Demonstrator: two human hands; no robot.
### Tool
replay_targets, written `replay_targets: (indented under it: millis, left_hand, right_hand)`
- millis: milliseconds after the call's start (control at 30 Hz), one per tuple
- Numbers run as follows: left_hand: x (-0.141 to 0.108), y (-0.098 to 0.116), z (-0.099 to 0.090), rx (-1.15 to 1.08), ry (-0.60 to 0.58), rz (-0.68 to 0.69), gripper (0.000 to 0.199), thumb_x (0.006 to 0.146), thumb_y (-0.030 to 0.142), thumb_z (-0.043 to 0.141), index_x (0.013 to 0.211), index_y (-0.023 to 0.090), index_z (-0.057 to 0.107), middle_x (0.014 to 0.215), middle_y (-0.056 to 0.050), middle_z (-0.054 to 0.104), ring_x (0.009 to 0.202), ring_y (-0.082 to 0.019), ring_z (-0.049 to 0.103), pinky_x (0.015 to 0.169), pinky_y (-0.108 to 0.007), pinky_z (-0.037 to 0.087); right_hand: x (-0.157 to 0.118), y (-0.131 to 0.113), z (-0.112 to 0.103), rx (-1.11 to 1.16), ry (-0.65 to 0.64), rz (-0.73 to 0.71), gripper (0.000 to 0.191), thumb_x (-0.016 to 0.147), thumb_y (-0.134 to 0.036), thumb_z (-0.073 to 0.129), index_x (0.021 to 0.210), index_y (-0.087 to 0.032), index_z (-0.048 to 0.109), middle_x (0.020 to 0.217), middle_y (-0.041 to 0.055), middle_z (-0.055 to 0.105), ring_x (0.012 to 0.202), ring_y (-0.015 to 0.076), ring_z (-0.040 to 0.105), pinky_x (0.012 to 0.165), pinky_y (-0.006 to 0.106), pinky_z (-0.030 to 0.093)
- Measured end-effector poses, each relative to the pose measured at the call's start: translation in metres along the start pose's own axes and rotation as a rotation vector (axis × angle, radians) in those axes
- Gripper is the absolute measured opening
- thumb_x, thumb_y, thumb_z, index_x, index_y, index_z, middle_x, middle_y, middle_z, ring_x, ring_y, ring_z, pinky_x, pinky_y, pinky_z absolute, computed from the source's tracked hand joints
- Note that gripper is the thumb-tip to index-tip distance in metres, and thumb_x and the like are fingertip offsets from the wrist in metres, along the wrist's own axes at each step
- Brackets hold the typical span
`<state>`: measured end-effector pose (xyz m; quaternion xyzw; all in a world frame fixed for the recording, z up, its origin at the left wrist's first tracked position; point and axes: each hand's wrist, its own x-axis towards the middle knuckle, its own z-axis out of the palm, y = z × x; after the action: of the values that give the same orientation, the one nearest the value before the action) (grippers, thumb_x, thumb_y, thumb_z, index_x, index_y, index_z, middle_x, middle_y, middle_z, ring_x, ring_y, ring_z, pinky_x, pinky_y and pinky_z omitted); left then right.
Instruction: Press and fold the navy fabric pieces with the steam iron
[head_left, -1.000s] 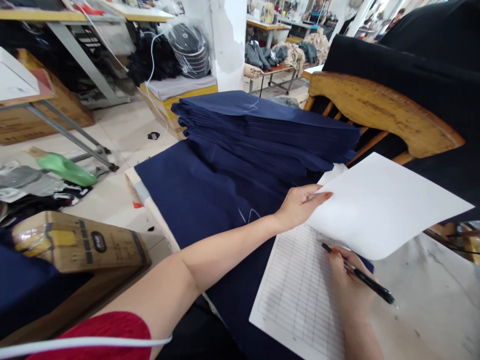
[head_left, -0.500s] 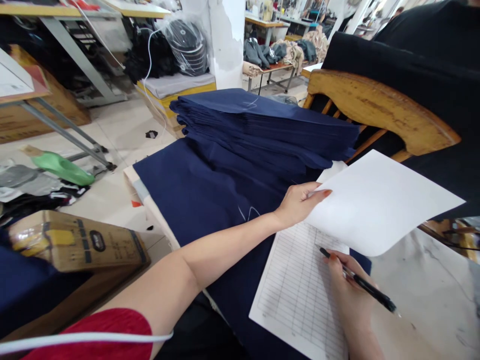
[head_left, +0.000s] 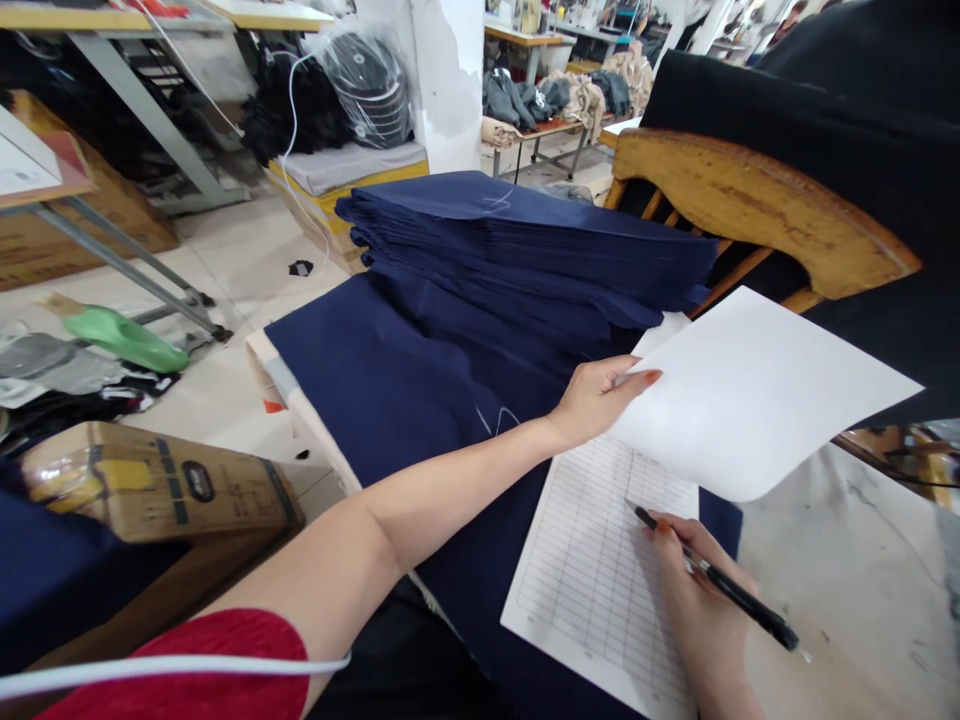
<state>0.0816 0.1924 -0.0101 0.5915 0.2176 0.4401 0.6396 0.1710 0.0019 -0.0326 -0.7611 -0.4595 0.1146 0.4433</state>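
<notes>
My left hand (head_left: 596, 402) pinches the edge of a white sheet of paper (head_left: 757, 395), lifted at an angle over the top of a ruled form (head_left: 592, 570). Fingers closed round a black pen (head_left: 739, 592), my right hand (head_left: 705, 590) rests on the form's right side. The pen's tip is at the printed grid; whether it touches the paper I cannot tell. Beneath the form lies navy fabric (head_left: 420, 370) with white chalk marks. A thick folded stack of navy fabric (head_left: 525, 235) sits just beyond my left hand.
A wooden chair (head_left: 765, 190) with dark cloth over its back stands at the far right. On the left are a cardboard box (head_left: 157, 485) and a green object (head_left: 124, 335) on the floor. A plastic-wrapped bundle (head_left: 367, 90) sits behind. A white cord (head_left: 172, 665) crosses my red sleeve.
The pen tip has shifted slightly down and left over the form. My left hand still holds up the sheet, and the view has moved a little.
</notes>
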Motion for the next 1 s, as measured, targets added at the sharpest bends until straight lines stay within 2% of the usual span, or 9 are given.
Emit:
replay_targets:
  millis: [200,367,600,700,800,1000]
  left_hand:
    - [0.000,0.000,0.000,0.014,0.012,-0.026,0.037,0.083,0.049,0.056,0.077,0.013,0.060,0.064,0.003,0.048,0.058,-0.007,0.043,0.051,-0.019,0.031]
    - [0.000,0.000,0.001,0.008,0.011,-0.026,0.037,0.083,0.049,0.056,0.074,0.013,0.058,0.063,0.003,0.046,0.057,-0.007,0.042,0.050,-0.019,0.030]
    - [0.000,-0.001,0.001,-0.018,0.011,-0.007,0.034,0.083,0.046,0.056,0.076,0.012,0.060,0.065,0.003,0.046,0.058,-0.006,0.041,0.051,-0.018,0.029]
    - [0.000,-0.001,0.001,-0.026,0.006,-0.009,0.034,0.083,0.046,0.056,0.076,0.013,0.060,0.065,0.003,0.046,0.058,-0.007,0.041,0.051,-0.018,0.029]
    - [0.000,-0.001,0.001,-0.023,0.007,-0.007,0.035,0.083,0.047,0.057,0.076,0.012,0.060,0.064,0.003,0.045,0.057,-0.006,0.041,0.050,-0.018,0.029]
    - [0.000,0.000,0.002,-0.031,0.007,0.007,0.035,0.083,0.047,0.057,0.078,0.013,0.062,0.063,0.003,0.045,0.057,-0.006,0.040,0.051,-0.019,0.029]
  right_hand:
    - [-0.011,0.002,-0.005,0.008,-0.026,0.000,0.023,0.078,-0.039,0.060,0.081,-0.016,0.066,0.075,0.0076,0.066,0.069,0.0211,0.062,0.053,0.028,0.046]
    - [-0.017,0.008,-0.007,0.007,-0.052,-0.008,0.020,0.079,-0.036,0.060,0.083,-0.018,0.066,0.079,0.0064,0.066,0.074,0.0206,0.062,0.059,0.028,0.047]
    - [-0.030,0.010,-0.011,-0.033,-0.050,0.024,0.017,0.080,-0.034,0.059,0.085,-0.020,0.065,0.082,0.0048,0.066,0.077,0.0194,0.061,0.055,0.025,0.045]
    - [-0.036,0.007,-0.011,-0.037,-0.039,0.014,0.017,0.078,-0.035,0.060,0.083,-0.019,0.065,0.080,0.0051,0.066,0.076,0.0196,0.061,0.051,0.024,0.043]
    - [-0.040,0.004,-0.012,-0.035,-0.013,-0.007,0.017,0.078,-0.034,0.060,0.081,-0.019,0.065,0.078,0.0049,0.066,0.074,0.0194,0.062,0.053,0.024,0.045]
    - [-0.046,0.002,-0.015,-0.037,-0.031,-0.043,0.016,0.078,-0.032,0.059,0.082,-0.018,0.066,0.080,0.0058,0.066,0.071,0.0189,0.062,0.051,0.024,0.046]
